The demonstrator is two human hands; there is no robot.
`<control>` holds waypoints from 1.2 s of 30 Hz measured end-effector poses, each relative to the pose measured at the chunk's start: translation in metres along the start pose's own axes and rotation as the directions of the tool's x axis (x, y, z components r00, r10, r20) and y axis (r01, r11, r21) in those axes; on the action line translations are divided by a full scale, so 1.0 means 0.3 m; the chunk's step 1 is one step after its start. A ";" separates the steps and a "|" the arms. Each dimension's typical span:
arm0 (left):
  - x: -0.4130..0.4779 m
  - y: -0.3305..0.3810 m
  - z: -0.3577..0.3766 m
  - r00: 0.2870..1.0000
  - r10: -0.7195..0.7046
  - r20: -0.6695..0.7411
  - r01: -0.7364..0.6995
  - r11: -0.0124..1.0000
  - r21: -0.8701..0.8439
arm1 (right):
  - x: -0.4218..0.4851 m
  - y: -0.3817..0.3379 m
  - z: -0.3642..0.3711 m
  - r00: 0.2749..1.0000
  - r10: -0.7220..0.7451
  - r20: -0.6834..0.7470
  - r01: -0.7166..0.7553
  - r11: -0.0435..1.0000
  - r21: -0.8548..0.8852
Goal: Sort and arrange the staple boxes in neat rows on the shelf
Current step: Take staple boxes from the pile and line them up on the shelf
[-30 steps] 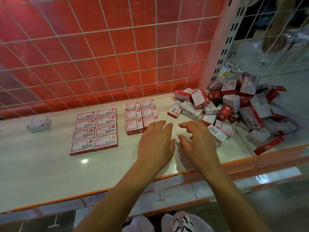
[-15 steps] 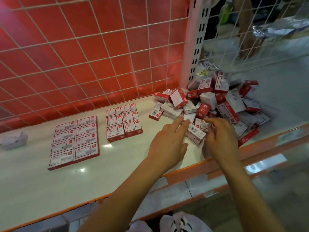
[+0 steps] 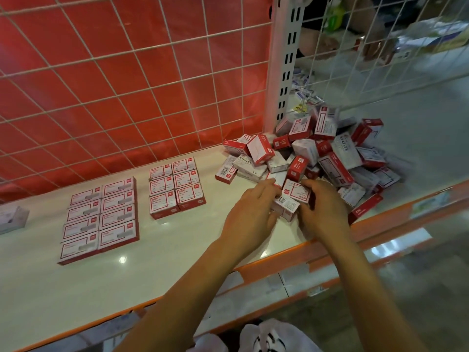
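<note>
Left hand [image 3: 250,212]: fingers near-straight, touching barcoded box [image 3: 285,205]. Right hand [image 3: 324,207]: fingers curled round labelled box [image 3: 295,191], pile [image 3: 330,153] just beyond fingertips

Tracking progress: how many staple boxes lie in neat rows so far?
14: eight in the left block, six in the middle block; any stacked beneath are hidden.

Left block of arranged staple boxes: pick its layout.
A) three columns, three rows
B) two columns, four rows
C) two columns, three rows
B: the left block shows two columns of four boxes each, while the smaller block beside it has only three rows.
</note>
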State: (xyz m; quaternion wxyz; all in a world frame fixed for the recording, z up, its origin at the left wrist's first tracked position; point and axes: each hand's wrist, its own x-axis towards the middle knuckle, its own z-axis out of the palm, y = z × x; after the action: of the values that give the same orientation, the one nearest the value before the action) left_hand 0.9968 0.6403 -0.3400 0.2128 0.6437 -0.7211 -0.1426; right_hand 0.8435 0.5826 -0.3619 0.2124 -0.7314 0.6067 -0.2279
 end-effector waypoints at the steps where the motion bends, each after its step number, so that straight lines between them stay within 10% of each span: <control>1: 0.003 0.000 -0.002 1.000 -0.019 0.001 0.019 0.999 -0.044 | -0.004 -0.003 -0.004 1.000 -0.002 0.002 0.002 1.000 0.006; 22: -0.104 -0.103 -0.079 0.980 -0.164 0.113 0.192 0.932 -0.307 | -0.021 -0.058 -0.031 0.971 -0.050 0.233 0.077 0.991 -0.107; 36: -0.134 -0.151 -0.089 0.969 -0.209 0.134 0.209 0.978 0.016 | -0.013 -0.066 -0.081 0.904 -0.014 0.427 0.056 0.995 -0.087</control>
State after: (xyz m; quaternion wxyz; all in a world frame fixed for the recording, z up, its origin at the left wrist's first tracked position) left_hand 1.0524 0.6760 -0.3433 0.1466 0.7053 -0.6621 -0.2069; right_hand 0.8442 0.5889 -0.3309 0.2998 -0.7837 0.5427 -0.0367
